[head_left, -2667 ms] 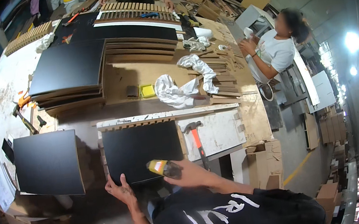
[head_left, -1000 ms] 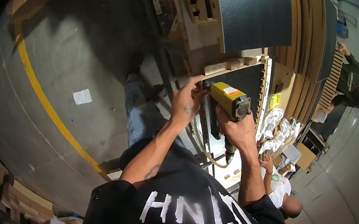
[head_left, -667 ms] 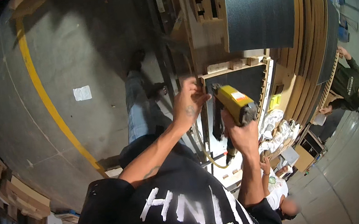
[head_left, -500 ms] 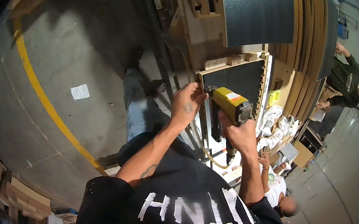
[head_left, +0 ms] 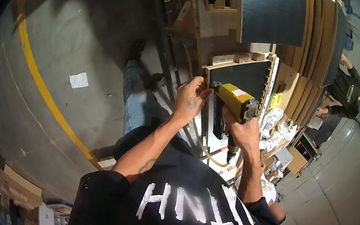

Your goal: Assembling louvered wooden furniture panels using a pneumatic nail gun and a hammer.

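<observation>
Clamping my right hand (head_left: 243,132) around the yellow nail gun (head_left: 235,97) by its handle, probably its best hold, I'd expect rigid, top-heavy weight near the upper-left corner of the black panel (head_left: 244,76). My left hand (head_left: 189,100) curls by that corner; whether pinching, I cannot tell.

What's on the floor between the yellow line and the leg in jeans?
The head view shows a white scrap, maybe paper, and tiny specks on the grey floor between them.
</observation>
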Tool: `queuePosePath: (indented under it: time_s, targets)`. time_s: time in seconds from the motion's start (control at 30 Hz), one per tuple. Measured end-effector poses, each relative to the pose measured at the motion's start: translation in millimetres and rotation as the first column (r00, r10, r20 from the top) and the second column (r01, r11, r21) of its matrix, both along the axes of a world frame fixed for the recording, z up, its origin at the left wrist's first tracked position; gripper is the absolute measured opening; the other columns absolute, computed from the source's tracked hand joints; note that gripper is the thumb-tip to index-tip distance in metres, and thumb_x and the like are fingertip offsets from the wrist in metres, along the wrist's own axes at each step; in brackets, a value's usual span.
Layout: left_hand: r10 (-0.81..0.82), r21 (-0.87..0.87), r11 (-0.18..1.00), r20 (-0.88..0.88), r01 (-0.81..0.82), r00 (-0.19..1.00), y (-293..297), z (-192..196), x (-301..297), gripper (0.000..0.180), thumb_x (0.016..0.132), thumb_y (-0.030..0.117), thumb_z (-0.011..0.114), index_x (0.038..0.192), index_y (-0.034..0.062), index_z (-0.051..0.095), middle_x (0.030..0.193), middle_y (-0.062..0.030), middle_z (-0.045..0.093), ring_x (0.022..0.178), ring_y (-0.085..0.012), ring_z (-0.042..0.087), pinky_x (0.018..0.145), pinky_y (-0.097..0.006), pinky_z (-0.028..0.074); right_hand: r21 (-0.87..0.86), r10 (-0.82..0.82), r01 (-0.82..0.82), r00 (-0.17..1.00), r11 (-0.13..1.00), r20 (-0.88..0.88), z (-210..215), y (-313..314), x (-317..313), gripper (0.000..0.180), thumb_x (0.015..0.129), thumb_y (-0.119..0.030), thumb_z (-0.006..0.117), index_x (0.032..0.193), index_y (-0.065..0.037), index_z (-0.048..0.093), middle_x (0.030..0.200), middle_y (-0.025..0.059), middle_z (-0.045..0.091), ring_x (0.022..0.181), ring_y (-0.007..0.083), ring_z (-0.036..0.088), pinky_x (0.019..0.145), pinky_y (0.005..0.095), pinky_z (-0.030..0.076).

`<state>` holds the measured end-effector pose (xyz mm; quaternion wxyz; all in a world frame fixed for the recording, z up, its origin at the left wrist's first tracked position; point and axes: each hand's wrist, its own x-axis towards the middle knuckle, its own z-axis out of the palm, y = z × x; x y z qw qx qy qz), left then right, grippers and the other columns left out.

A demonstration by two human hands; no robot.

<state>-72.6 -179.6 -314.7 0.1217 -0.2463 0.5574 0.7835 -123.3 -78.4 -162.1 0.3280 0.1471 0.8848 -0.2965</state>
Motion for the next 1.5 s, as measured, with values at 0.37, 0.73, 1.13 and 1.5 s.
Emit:
queuePosePath:
  time_s: [0.37,0.73,1.13,1.5]
  targets:
    - [-0.044,-0.056,0.997,0.001,0.044,0.999,-2.6,4.0,2.0,0.022,0.086,0.006,0.069,0.105,0.0001,0.06,0.094,-0.0131,0.071,0.086,-0.0203,0.07,0.075,-0.032,0.052,0.019,-0.084,0.084,0.995,0.996,0.05,2.4,-1.8,1.9,0.026,0.087,-0.014,0.067,0.105,0.004,0.065,0.068,0.0036,0.062,0.051,0.0102,0.055,0.047,0.0274,0.044]
    - [0.056,-0.066,0.996,-0.084,-0.062,0.995,11.3,-13.0,8.0,0.023,0.082,0.007,0.074,0.1,0.0002,0.062,0.089,-0.0125,0.07,0.081,-0.0206,0.069,0.072,-0.032,0.052,-0.143,-0.044,0.045,0.999,0.989,0.013,-1.5,5.3,-0.3,0.02,0.09,-0.014,0.064,0.103,0.002,0.063,0.065,0.0027,0.058,0.049,0.0099,0.051,0.044,0.0269,0.041]
    - [0.121,-0.106,0.985,-0.139,-0.136,0.983,22.6,-24.2,13.1,0.024,0.082,0.008,0.075,0.102,0.0011,0.064,0.089,-0.0118,0.07,0.078,-0.0186,0.068,0.07,-0.031,0.052,-0.131,-0.018,0.015,1.0,0.991,-0.02,-5.1,9.1,6.2,0.017,0.09,-0.013,0.064,0.1,0.001,0.063,0.065,0.003,0.058,0.048,0.0118,0.052,0.043,0.0283,0.042]
    - [0.137,-0.151,0.975,-0.159,-0.161,0.978,29.2,-33.2,12.2,0.025,0.08,0.009,0.076,0.1,0.0003,0.064,0.087,-0.0113,0.069,0.076,-0.0182,0.067,0.067,-0.032,0.051,-0.149,0.008,-0.009,1.0,0.989,-0.01,-4.4,11.1,8.9,0.02,0.091,-0.014,0.062,0.106,0.0,0.063,0.064,0.0023,0.056,0.047,0.011,0.051,0.043,0.0277,0.042]
